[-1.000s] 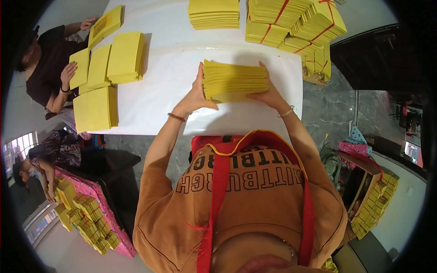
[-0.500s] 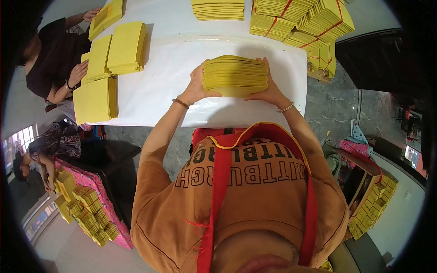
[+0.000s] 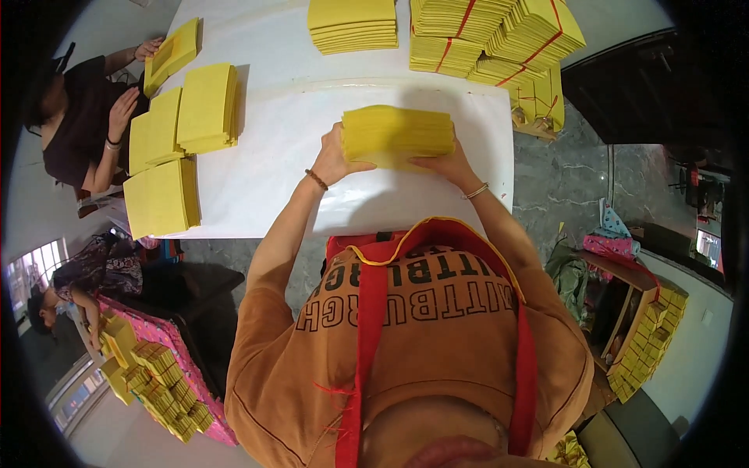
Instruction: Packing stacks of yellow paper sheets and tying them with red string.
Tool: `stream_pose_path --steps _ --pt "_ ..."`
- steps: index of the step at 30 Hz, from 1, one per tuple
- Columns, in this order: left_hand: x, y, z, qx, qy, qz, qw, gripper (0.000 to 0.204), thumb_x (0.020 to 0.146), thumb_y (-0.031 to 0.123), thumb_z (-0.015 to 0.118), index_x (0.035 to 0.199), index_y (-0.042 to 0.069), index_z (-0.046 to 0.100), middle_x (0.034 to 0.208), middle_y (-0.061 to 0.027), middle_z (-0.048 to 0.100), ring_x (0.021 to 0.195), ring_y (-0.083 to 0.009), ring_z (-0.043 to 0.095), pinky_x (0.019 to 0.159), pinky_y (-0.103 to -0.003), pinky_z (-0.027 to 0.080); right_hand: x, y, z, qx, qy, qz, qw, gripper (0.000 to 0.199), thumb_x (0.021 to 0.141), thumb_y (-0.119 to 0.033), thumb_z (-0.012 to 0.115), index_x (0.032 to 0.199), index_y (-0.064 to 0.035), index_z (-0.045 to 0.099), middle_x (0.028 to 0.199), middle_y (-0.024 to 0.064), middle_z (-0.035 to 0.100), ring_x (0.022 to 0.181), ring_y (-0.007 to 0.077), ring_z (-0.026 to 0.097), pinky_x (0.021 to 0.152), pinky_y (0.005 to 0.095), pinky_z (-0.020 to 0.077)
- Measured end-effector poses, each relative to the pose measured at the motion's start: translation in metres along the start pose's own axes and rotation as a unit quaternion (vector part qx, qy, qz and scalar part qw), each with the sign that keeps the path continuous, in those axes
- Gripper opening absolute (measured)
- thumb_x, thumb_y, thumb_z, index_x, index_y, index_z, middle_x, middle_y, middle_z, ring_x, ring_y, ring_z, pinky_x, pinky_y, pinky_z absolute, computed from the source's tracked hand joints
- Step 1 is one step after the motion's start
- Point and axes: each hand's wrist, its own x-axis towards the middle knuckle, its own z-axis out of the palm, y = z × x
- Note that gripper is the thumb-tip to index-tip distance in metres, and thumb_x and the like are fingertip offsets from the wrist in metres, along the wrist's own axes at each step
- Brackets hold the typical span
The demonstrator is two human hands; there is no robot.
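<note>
A thick stack of yellow paper [image 3: 398,134] is held between my two hands over the white-topped table [image 3: 273,156]. My left hand [image 3: 337,158] grips its left end, with the thumb along the near side. At the right end my right hand [image 3: 446,162] closes on the stack in the same way, its thumb pointing inward. Most fingers of both hands are hidden behind the ends of the stack. Its upper edge bows slightly upward in the middle.
Another yellow stack [image 3: 353,27] lies at the far side. Red-tied yellow bundles [image 3: 488,39] are piled at the far right. More stacks [image 3: 207,108] stand at the left, beside a co-worker in dark clothes [image 3: 78,132]. A second person [image 3: 97,269] works at a pink-covered table [image 3: 168,343].
The stack has tilted in my hands; its layered edges now show less and a smoother face shows more. The co-worker's near hand has lifted off the left stacks. My view has shifted slightly.
</note>
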Motion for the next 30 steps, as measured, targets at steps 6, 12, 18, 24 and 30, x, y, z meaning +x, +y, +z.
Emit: stream_pose_path --steps 6,12,18,24,30 --pt "-0.001 0.059 -0.029 -0.687 0.173 -0.029 0.705 0.095 0.063 0.049 0.07 0.137 0.015 0.02 0.13 -0.0132 0.036 0.124 -0.0276 0.031 0.102 -0.045 0.027 -0.017 -0.016 0.007 0.412 -0.015 0.076 0.908 0.038 0.077 -0.008 0.062 0.113 -0.0008 0.05 0.108 0.0079 0.056 0.095 0.0166 0.056 0.082 0.0293 0.0472" --pt "-0.004 0.083 -0.011 -0.658 0.118 -0.127 0.733 0.099 0.061 0.058 0.068 0.134 0.006 0.026 0.137 -0.0097 0.03 0.125 -0.0273 0.032 0.103 -0.043 0.028 -0.02 -0.005 0.052 0.488 0.058 0.06 0.869 0.046 0.081 -0.014 0.061 0.121 -0.0025 0.042 0.116 0.0069 0.051 0.102 0.0154 0.05 0.088 0.0307 0.0437" --pt "0.013 0.083 0.011 -0.587 0.145 -0.106 0.79 0.06 0.075 0.008 0.06 0.126 -0.005 0.032 0.119 -0.0145 0.045 0.107 -0.0241 0.047 0.091 -0.037 0.039 -0.043 -0.034 0.049 0.374 0.158 -0.06 0.912 0.076 0.073 -0.031 0.071 0.131 -0.0041 0.029 0.127 0.0088 0.041 0.12 0.0198 0.035 0.099 0.0341 0.0292" --pt "0.012 0.076 -0.021 -0.507 0.061 -0.016 0.86 0.066 0.071 0.009 0.066 0.126 -0.004 0.032 0.12 -0.0147 0.044 0.107 -0.0253 0.046 0.094 -0.037 0.037 -0.042 -0.022 -0.016 0.328 -0.064 -0.035 0.942 0.11 0.064 -0.048 0.073 0.139 -0.0071 0.004 0.137 0.0115 0.029 0.129 0.0214 0.022 0.104 0.0349 0.019" --pt "0.011 0.078 -0.023 -0.331 0.065 0.019 0.941 0.09 0.059 0.012 0.077 0.131 -0.002 0.024 0.124 -0.0175 0.039 0.115 -0.0276 0.039 0.098 -0.039 0.031 -0.025 -0.065 -0.011 0.107 -0.096 -0.149 0.978 0.126 0.052 -0.042 0.082 0.138 -0.0024 -0.002 0.138 0.0149 0.021 0.13 0.0275 0.018 0.104 0.0356 0.0197"
